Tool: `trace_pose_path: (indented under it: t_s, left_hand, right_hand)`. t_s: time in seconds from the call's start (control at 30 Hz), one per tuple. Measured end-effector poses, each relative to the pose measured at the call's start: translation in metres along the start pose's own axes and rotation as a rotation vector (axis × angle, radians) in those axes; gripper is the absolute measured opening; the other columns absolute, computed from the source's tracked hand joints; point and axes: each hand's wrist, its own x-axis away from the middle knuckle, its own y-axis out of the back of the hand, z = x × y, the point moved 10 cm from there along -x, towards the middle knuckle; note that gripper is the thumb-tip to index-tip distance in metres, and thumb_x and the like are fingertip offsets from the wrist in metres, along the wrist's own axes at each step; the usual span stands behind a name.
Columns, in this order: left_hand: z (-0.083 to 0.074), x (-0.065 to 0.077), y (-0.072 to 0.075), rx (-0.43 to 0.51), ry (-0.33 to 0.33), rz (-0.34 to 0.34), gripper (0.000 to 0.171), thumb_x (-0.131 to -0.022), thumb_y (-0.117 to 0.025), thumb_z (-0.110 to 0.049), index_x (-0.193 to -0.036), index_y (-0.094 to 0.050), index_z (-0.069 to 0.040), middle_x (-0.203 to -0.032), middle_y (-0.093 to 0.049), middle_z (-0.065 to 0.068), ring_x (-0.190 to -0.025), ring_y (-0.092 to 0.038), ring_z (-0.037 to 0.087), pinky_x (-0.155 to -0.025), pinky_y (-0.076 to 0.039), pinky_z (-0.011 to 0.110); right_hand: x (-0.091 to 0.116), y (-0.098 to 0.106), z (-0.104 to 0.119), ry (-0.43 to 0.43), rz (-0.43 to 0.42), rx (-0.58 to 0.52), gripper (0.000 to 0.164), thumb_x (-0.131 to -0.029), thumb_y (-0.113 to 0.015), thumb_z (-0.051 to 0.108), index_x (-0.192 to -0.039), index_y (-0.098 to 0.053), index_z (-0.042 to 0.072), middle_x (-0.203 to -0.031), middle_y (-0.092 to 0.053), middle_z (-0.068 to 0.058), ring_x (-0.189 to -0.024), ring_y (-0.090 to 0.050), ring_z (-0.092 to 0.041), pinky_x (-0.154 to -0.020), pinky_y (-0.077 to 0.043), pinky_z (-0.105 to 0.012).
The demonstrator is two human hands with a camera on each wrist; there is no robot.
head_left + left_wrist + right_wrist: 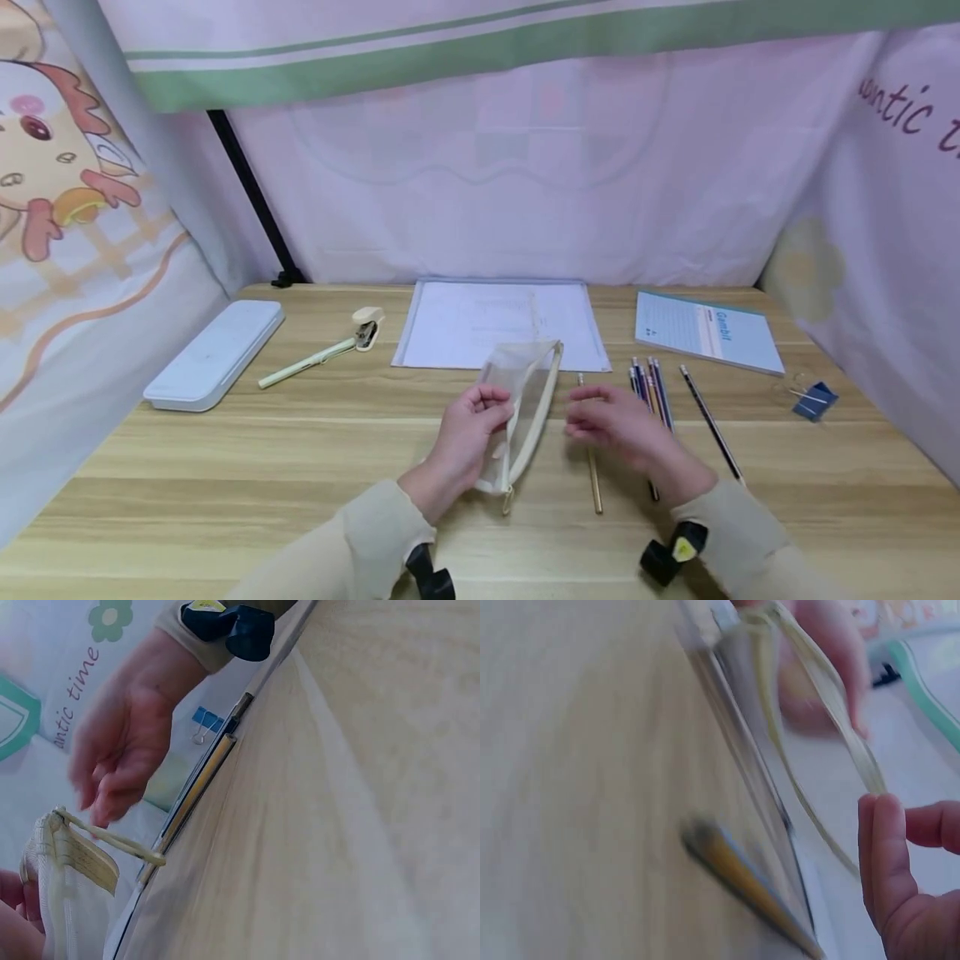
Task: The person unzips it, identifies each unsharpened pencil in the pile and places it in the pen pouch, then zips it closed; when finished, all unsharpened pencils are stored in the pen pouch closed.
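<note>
My left hand [461, 442] pinches one side of a translucent zippered pencil pouch [542, 417] between thumb and fingers. The pouch is held up off the table with its cream zipper undone, so its mouth gapes. Just right of it, my right hand [622, 425] hovers with fingers slightly bent and nothing between them. A gold pencil [595, 487] lies on the table between the hands, partly under the right one. Beyond the right hand lies a bunch of several pencils [654, 383], partly hidden by it. In the right wrist view, the right fingertips [885, 825] appear close to the pouch's zipper edge [840, 724].
A dark pencil [708, 417] and a blue binder clip [815, 402] lie to the right, below a Gambit notebook [705, 332]. White papers [487, 321] lie at the back. On the left are a stapler [367, 327], a pale green pen [307, 362] and a white case [217, 354].
</note>
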Motion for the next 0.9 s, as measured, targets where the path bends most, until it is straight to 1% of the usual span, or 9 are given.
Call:
trace_pose_path:
  t_s: [0.13, 0.23, 0.3, 0.37, 0.47, 0.53, 0.77, 0.9]
  left_hand:
    - [-0.003, 0.0, 0.005, -0.009, -0.016, -0.005, 0.013, -0.081, -0.059, 0.006, -0.094, -0.057, 0.005, -0.084, -0.057, 0.005, -0.075, -0.055, 0.01, -0.07, -0.049, 0.022]
    - [-0.005, 0.0, 0.007, -0.021, -0.021, -0.002, 0.013, -0.081, -0.059, 0.006, -0.095, -0.057, 0.006, -0.085, -0.057, 0.006, -0.075, -0.055, 0.011, -0.07, -0.049, 0.022]
    - [-0.006, 0.001, 0.008, -0.026, -0.022, -0.001, 0.013, -0.081, -0.06, 0.005, -0.095, -0.057, 0.006, -0.085, -0.057, 0.007, -0.075, -0.055, 0.011, -0.07, -0.049, 0.022]
    - [-0.006, 0.0, 0.008, -0.026, -0.021, -0.004, 0.013, -0.081, -0.06, 0.005, -0.094, -0.057, 0.005, -0.084, -0.057, 0.007, -0.075, -0.055, 0.01, -0.07, -0.049, 0.022]
    - [-0.005, 0.0, 0.01, -0.024, -0.018, -0.009, 0.012, -0.081, -0.06, 0.006, -0.093, -0.057, 0.005, -0.081, -0.056, 0.005, -0.073, -0.054, 0.01, -0.069, -0.049, 0.021]
    - [-0.004, -0.001, 0.011, -0.024, -0.017, -0.011, 0.012, -0.081, -0.06, 0.006, -0.093, -0.057, 0.005, -0.079, -0.056, 0.004, -0.072, -0.054, 0.01, -0.068, -0.049, 0.021]
    - [-0.003, -0.002, 0.012, -0.03, -0.02, -0.015, 0.012, -0.08, -0.06, 0.006, -0.092, -0.058, 0.005, -0.078, -0.056, 0.003, -0.072, -0.054, 0.009, -0.068, -0.049, 0.021]
    - [-0.002, -0.002, 0.012, -0.028, -0.018, -0.012, 0.013, -0.08, -0.061, 0.006, -0.092, -0.058, 0.005, -0.078, -0.056, 0.004, -0.071, -0.054, 0.009, -0.068, -0.049, 0.022]
  right_hand:
    - [0.01, 0.039, 0.008, 0.042, -0.009, 0.106, 0.046, -0.091, -0.05, 0.003, -0.126, -0.03, -0.019, -0.091, -0.06, -0.01, -0.076, -0.063, -0.008, -0.071, -0.054, -0.021]
    - [0.017, 0.065, 0.007, 0.025, -0.03, 0.179, 0.045, -0.092, -0.051, 0.006, -0.125, -0.032, -0.017, -0.093, -0.058, -0.009, -0.077, -0.063, -0.008, -0.072, -0.054, -0.023]
    - [0.022, 0.077, 0.003, 0.005, -0.045, 0.226, 0.043, -0.092, -0.052, 0.007, -0.124, -0.034, -0.017, -0.094, -0.057, -0.01, -0.078, -0.063, -0.01, -0.072, -0.054, -0.024]
    - [0.026, 0.086, -0.001, -0.009, -0.056, 0.3, 0.042, -0.091, -0.052, 0.008, -0.122, -0.037, -0.016, -0.093, -0.058, -0.01, -0.077, -0.062, -0.011, -0.071, -0.054, -0.025]
    - [0.031, 0.096, -0.008, -0.036, -0.081, 0.411, 0.04, -0.09, -0.055, 0.008, -0.12, -0.042, -0.016, -0.09, -0.061, -0.01, -0.076, -0.062, -0.012, -0.069, -0.055, -0.026]
    - [0.032, 0.101, -0.012, -0.055, -0.097, 0.467, 0.04, -0.09, -0.056, 0.009, -0.12, -0.045, -0.015, -0.088, -0.063, -0.009, -0.075, -0.061, -0.013, -0.067, -0.055, -0.028]
    - [0.028, 0.108, -0.018, -0.085, -0.124, 0.565, 0.04, -0.089, -0.057, 0.009, -0.122, -0.049, -0.012, -0.089, -0.063, -0.01, -0.073, -0.061, -0.015, -0.065, -0.055, -0.028]
    - [0.026, 0.108, -0.016, -0.076, -0.121, 0.666, 0.041, -0.087, -0.06, 0.007, -0.12, -0.048, -0.014, -0.082, -0.06, -0.011, -0.067, -0.059, -0.015, -0.061, -0.054, -0.029]
